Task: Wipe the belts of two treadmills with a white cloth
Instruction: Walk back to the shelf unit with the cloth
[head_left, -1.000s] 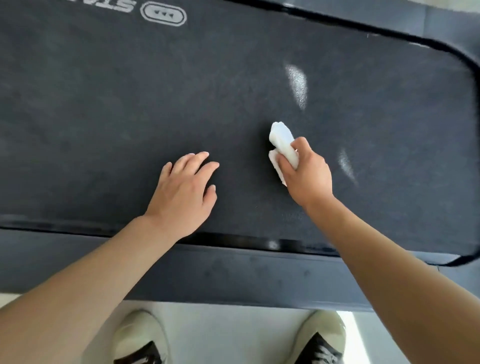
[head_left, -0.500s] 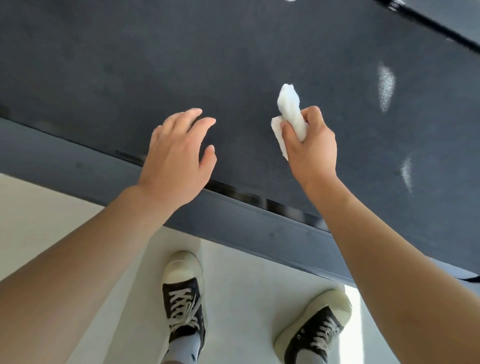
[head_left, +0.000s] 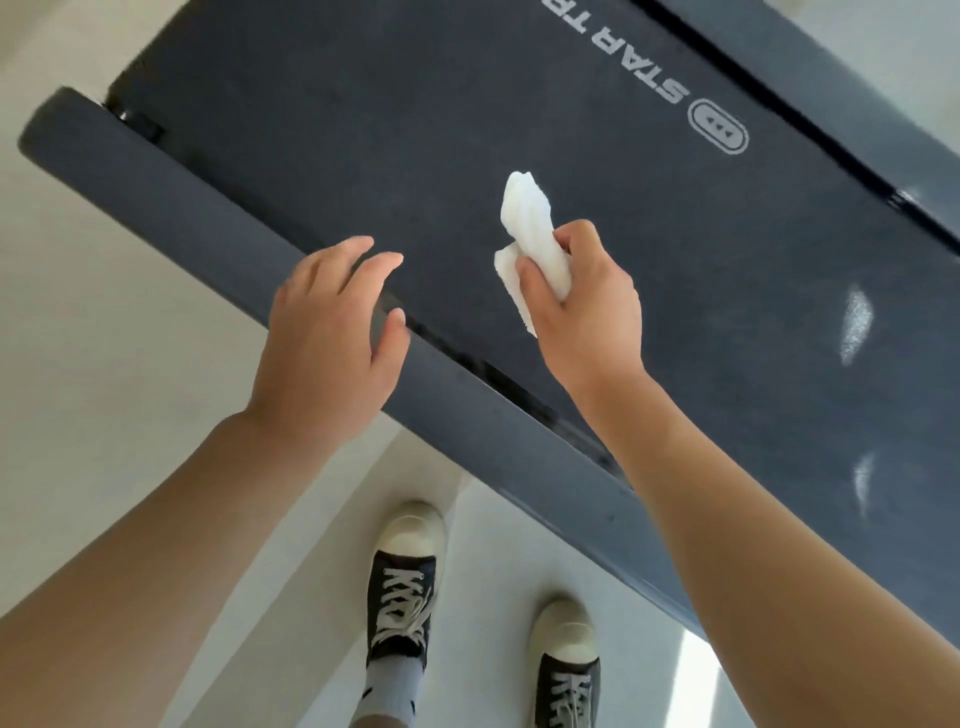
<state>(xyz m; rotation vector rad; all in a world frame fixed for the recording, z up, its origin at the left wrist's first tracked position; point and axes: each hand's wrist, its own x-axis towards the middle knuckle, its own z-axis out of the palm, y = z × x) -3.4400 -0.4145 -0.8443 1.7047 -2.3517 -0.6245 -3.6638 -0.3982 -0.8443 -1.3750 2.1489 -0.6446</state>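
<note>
The right hand (head_left: 582, 306) is up at the centre of the frame, fingers curled tight round a bunched white cloth (head_left: 530, 234), with the loose end sticking out above the knuckles toward the upper middle. The cloth sits over the dark belt (head_left: 415, 130), which runs diagonally from upper left to lower right; whether it actually touches the belt, I cannot tell from this angle. The left hand (head_left: 327, 338) is just left of centre, fingers relaxed and spread, holding nothing, hovering over or resting on the grey side rail (head_left: 171, 208). Contact there is hard to call too.

Now the cloth: it looks soft, light and limp, so a wadded grip in the fist is the sensible hold, leaving a pad free to press flat. The belt looks rough and grippy, so expect some drag. Pale smears (head_left: 857, 327) show at the right edge of the frame. Two sneakers (head_left: 405, 587) stand on the pale floor (head_left: 104, 364) at the bottom.
</note>
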